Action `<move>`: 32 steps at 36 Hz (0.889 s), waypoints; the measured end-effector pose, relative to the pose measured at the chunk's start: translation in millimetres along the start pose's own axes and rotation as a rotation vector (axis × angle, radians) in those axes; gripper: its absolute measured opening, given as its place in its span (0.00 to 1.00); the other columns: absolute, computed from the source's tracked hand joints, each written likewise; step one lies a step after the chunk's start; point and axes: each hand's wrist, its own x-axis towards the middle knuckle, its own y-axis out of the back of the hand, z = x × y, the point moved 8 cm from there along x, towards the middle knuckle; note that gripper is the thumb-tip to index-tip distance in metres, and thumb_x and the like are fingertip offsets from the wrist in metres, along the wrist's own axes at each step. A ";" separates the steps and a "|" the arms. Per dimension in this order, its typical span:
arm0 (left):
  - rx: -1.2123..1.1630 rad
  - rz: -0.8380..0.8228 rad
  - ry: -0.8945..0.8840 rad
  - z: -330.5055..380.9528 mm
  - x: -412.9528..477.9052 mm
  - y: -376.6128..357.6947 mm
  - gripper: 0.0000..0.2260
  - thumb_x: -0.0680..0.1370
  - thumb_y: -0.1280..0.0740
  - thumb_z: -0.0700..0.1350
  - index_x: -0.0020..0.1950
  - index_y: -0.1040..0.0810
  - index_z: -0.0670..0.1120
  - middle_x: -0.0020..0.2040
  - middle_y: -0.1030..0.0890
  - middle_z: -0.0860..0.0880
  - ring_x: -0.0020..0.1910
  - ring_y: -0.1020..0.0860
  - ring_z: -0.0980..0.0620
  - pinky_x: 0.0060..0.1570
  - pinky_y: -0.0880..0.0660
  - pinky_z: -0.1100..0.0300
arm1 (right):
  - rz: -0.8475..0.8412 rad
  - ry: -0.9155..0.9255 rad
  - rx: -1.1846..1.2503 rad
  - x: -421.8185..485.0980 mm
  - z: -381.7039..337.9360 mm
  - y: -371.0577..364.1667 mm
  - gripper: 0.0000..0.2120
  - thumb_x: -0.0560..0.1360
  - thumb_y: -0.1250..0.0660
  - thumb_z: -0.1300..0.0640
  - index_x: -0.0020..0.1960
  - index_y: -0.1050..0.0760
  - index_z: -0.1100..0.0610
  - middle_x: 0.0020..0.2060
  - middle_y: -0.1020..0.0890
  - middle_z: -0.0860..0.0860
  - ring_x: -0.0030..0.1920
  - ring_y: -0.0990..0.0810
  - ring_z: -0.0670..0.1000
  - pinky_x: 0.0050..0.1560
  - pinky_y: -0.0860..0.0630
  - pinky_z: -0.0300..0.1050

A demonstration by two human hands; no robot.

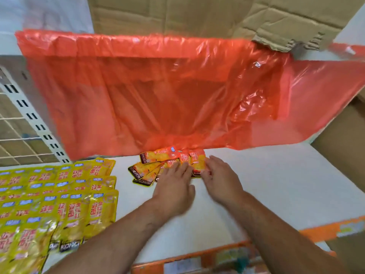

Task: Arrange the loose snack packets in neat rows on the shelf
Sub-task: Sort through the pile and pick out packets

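Observation:
A loose heap of orange snack packets (pixel 156 161) lies on the white shelf (pixel 256 184), just under the hanging edge of a big orange plastic bag (pixel 148 91). My left hand (pixel 173 186) rests flat on the heap's near side with its fingers straight. Beside it, my right hand (pixel 219 178) touches the right-hand packets with its fingers spread. Yellow snack packets (pixel 59 200) lie in overlapping rows on the shelf's left part.
Cardboard boxes (pixel 177 14) stand behind and above the bag, with another at the right (pixel 343 131). A slotted white upright (pixel 33 115) and wire grid are at the left. An orange price strip (pixel 227 256) runs along the shelf's front edge.

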 end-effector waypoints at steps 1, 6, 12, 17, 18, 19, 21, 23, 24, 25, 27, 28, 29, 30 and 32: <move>0.006 -0.004 0.029 2.3 2.4 -2.5 0.28 0.78 0.49 0.54 0.78 0.39 0.47 0.78 0.38 0.49 0.77 0.43 0.44 0.73 0.44 0.46 | -0.014 0.013 0.004 8.1 2.3 -0.3 0.20 0.80 0.40 0.48 0.70 0.29 0.52 0.69 0.26 0.53 0.67 0.28 0.58 0.63 0.29 0.49; 0.021 0.075 0.110 8.2 -0.7 -8.1 0.23 0.74 0.46 0.53 0.63 0.21 0.47 0.66 0.22 0.49 0.68 0.28 0.43 0.62 0.30 0.46 | -0.114 0.055 -0.082 27.6 3.6 -14.0 0.20 0.81 0.45 0.44 0.70 0.32 0.50 0.65 0.26 0.51 0.61 0.30 0.61 0.56 0.28 0.52; 0.000 0.229 0.085 16.5 -0.6 5.7 0.17 0.73 0.43 0.50 0.40 0.16 0.48 0.55 0.17 0.46 0.56 0.25 0.47 0.58 0.31 0.53 | -0.088 0.011 -0.017 29.5 12.0 -13.8 0.19 0.79 0.42 0.40 0.62 0.26 0.50 0.59 0.25 0.54 0.60 0.27 0.59 0.56 0.26 0.51; -0.097 0.308 0.366 2.6 -8.7 6.9 0.14 0.73 0.41 0.51 0.35 0.20 0.46 0.42 0.20 0.45 0.44 0.23 0.43 0.48 0.30 0.53 | -0.091 -0.015 0.019 27.5 17.4 -11.2 0.16 0.78 0.40 0.39 0.54 0.26 0.50 0.54 0.26 0.53 0.55 0.23 0.59 0.51 0.23 0.51; -0.156 0.327 0.450 -3.6 -12.1 5.5 0.11 0.72 0.38 0.50 0.37 0.21 0.45 0.42 0.21 0.44 0.44 0.24 0.42 0.46 0.29 0.53 | -0.094 -0.022 0.015 27.8 17.5 -11.0 0.18 0.78 0.39 0.38 0.55 0.26 0.52 0.54 0.26 0.53 0.55 0.23 0.59 0.51 0.23 0.51; -0.219 0.342 0.529 -9.1 -15.9 4.6 0.09 0.72 0.35 0.49 0.41 0.22 0.43 0.43 0.23 0.43 0.44 0.25 0.41 0.43 0.29 0.53 | -0.101 -0.029 0.017 28.2 17.5 -10.8 0.20 0.77 0.38 0.37 0.56 0.27 0.53 0.54 0.26 0.53 0.55 0.23 0.59 0.51 0.23 0.52; -0.340 0.329 0.676 -17.1 -21.8 1.8 0.14 0.72 0.31 0.50 0.50 0.26 0.42 0.48 0.25 0.42 0.48 0.25 0.40 0.44 0.28 0.51 | -0.120 -0.041 0.041 29.8 18.5 -11.5 0.25 0.74 0.35 0.36 0.59 0.29 0.55 0.56 0.26 0.53 0.57 0.23 0.58 0.50 0.24 0.51; -0.443 0.308 0.757 -22.5 -24.1 0.1 0.17 0.71 0.29 0.51 0.54 0.29 0.44 0.51 0.24 0.44 0.51 0.24 0.41 0.45 0.29 0.53 | -0.147 -0.053 0.068 30.8 20.5 -12.5 0.28 0.72 0.32 0.36 0.61 0.30 0.56 0.57 0.26 0.53 0.58 0.23 0.57 0.51 0.25 0.51; -0.478 0.298 0.774 -24.4 -24.1 0.5 0.17 0.71 0.29 0.51 0.54 0.29 0.45 0.51 0.22 0.45 0.51 0.23 0.42 0.44 0.31 0.55 | -0.160 -0.057 0.077 31.2 21.6 -12.8 0.29 0.71 0.31 0.37 0.63 0.31 0.56 0.58 0.26 0.53 0.59 0.23 0.57 0.52 0.24 0.51; -0.500 0.282 0.785 -25.9 -23.4 0.4 0.17 0.71 0.28 0.51 0.54 0.29 0.45 0.51 0.21 0.47 0.51 0.22 0.43 0.43 0.32 0.57 | -0.174 -0.060 0.087 31.7 22.8 -12.9 0.31 0.71 0.30 0.38 0.65 0.32 0.55 0.60 0.26 0.53 0.60 0.24 0.57 0.53 0.24 0.52; -0.521 0.244 0.805 -29.1 -22.1 0.6 0.17 0.71 0.27 0.50 0.53 0.29 0.47 0.49 0.20 0.48 0.52 0.22 0.44 0.43 0.34 0.59 | -0.199 -0.068 0.116 33.2 25.4 -12.7 0.33 0.70 0.28 0.39 0.67 0.34 0.54 0.61 0.25 0.52 0.61 0.23 0.57 0.53 0.25 0.50; -0.526 0.229 0.814 -31.1 -21.8 0.1 0.16 0.71 0.27 0.50 0.52 0.29 0.47 0.47 0.21 0.49 0.51 0.21 0.44 0.43 0.34 0.59 | -0.211 -0.069 0.129 34.1 26.6 -12.8 0.33 0.69 0.27 0.39 0.66 0.33 0.54 0.60 0.24 0.51 0.59 0.23 0.56 0.52 0.25 0.49; -0.530 0.219 0.821 -32.8 -21.6 -0.2 0.16 0.70 0.27 0.50 0.51 0.30 0.48 0.45 0.22 0.50 0.51 0.22 0.44 0.42 0.33 0.59 | -0.225 -0.066 0.137 35.0 27.6 -13.1 0.32 0.68 0.27 0.39 0.64 0.32 0.52 0.58 0.23 0.50 0.57 0.22 0.55 0.49 0.26 0.48; -0.536 0.210 0.831 -34.2 -21.6 -0.4 0.16 0.70 0.26 0.50 0.50 0.30 0.48 0.43 0.23 0.51 0.49 0.22 0.45 0.42 0.33 0.59 | -0.237 -0.061 0.141 36.0 28.5 -13.5 0.30 0.67 0.26 0.39 0.62 0.31 0.51 0.55 0.22 0.49 0.54 0.21 0.54 0.47 0.26 0.47; -0.548 0.202 0.851 -37.0 -21.6 -0.7 0.16 0.68 0.25 0.51 0.48 0.29 0.47 0.42 0.23 0.52 0.45 0.23 0.47 0.40 0.33 0.59 | -0.260 -0.057 0.143 37.1 30.5 -14.1 0.27 0.65 0.26 0.38 0.56 0.31 0.50 0.50 0.21 0.47 0.49 0.21 0.52 0.42 0.30 0.46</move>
